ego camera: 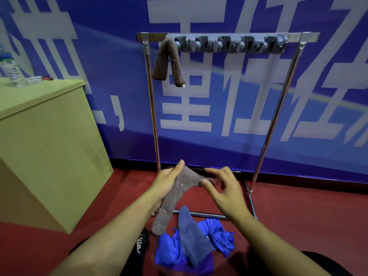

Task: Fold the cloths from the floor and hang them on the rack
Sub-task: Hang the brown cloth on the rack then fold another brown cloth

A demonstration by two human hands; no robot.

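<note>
I hold a brown fuzzy cloth (175,198) in front of the metal rack (229,36). My left hand (169,180) grips its upper end, and the rest hangs down folded in a long strip. My right hand (223,188) touches the cloth's right corner, thumb against it and fingers spread. Another brown cloth (169,60) hangs folded over the left end of the rack's top bar. On the red floor below lie a grey-blue cloth (191,236) and a bright blue cloth (217,234) in a heap.
A grey hook strip (231,43) runs along the rack's top bar. A pale green cabinet (47,148) stands at the left with a plastic bottle (12,70) on top. A blue banner wall is behind the rack. My black shoe (141,244) is near the heap.
</note>
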